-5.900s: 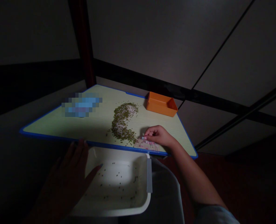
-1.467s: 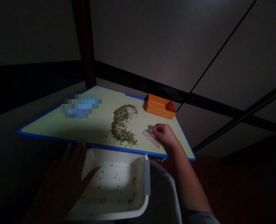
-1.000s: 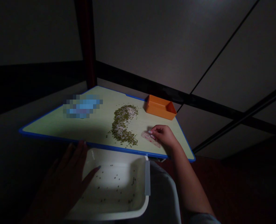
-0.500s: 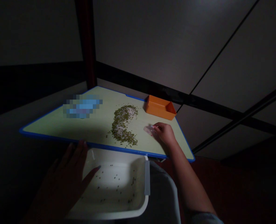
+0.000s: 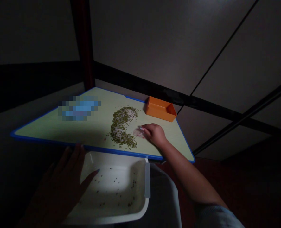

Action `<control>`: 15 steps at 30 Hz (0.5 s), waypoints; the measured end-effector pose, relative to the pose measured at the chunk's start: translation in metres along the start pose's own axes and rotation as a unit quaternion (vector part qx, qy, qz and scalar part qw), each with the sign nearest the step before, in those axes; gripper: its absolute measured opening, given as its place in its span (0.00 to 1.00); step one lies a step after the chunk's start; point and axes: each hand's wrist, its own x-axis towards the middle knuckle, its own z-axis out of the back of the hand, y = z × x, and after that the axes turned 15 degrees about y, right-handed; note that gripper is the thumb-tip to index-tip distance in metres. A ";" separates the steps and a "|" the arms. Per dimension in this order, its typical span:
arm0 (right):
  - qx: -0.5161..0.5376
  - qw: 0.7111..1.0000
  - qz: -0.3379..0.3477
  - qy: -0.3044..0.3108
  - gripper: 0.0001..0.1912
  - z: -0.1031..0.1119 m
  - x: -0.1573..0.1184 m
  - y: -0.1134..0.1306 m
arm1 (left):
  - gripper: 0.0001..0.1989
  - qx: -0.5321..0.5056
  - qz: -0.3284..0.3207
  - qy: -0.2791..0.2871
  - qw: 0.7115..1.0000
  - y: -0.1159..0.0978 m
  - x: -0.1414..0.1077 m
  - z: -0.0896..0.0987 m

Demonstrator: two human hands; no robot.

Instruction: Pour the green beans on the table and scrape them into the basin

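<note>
My right hand [image 5: 154,133] pinches a thin, clear plastic piece [image 5: 138,133] against the tabletop, just right of a spread of small green beans mixed with white grains [image 5: 123,128]. The piece's exact kind is hard to make out. In the shade at the lower left, my left hand [image 5: 64,180] lies over the left side of a white plastic basin [image 5: 116,218]. Its fingers are stretched out and apart, with the thumb reaching over the basin's inside. Several loose beans [image 5: 116,180] are scattered on the basin's bottom, which sits below the table's near edge.
The pale table [image 5: 47,129] has a raised blue edge. An orange open box [image 5: 160,110] stands at its far right. A blurred-out blue item [image 5: 79,109] lies at the left. Wall panels [image 5: 142,41] rise close behind the table.
My right hand has slid left with the clear plastic piece, closer to the beans. My left hand keeps its place at the basin. The view has shifted slightly.
</note>
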 end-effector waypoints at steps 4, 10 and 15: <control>0.043 0.997 0.058 0.013 0.14 -0.001 -0.001 -0.003 | 0.43 0.001 0.009 0.020 1.000 0.001 0.001 0.000; 0.089 0.992 0.088 0.033 0.13 0.004 -0.007 -0.005 | 0.44 0.002 0.012 0.032 0.999 0.001 0.000 0.000; 0.130 0.984 0.119 0.037 0.12 0.008 -0.014 -0.008 | 0.42 0.004 0.011 0.030 0.999 0.001 0.000 -0.001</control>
